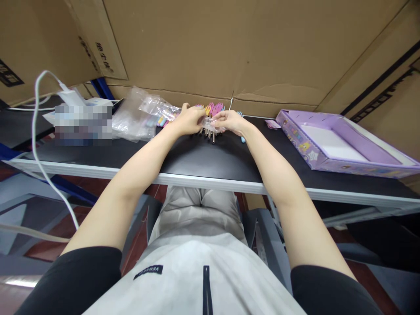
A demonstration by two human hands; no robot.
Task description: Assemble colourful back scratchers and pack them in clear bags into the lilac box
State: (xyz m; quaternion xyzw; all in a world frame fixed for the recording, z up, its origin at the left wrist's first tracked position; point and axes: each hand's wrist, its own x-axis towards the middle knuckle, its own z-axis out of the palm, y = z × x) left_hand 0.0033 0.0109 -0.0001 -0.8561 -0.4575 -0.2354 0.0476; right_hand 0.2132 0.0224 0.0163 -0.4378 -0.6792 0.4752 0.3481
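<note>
My left hand (191, 120) and my right hand (230, 120) meet over the middle of the black table. Their fingers are closed on a small piece of clear plastic (210, 124) stretched between them; whether it is a bag cannot be made out. Just behind it lie pink pronged pieces (216, 108), with yellow ones beside them. Several thin sticks with metal ends (213, 139) point toward me from under the plastic. To the left of my left hand, clear plastic bags (135, 121) lie flat, with pastel pieces partly covered by them. A light blue piece (243, 139) shows beside my right wrist.
An open purple printed box tray (348, 165) stands at the right, near a small pink card (272, 124). At the left, a white cable (35, 127) hangs over the table edge by a blurred-out item (83, 125). Cardboard walls (210, 48) close off the back.
</note>
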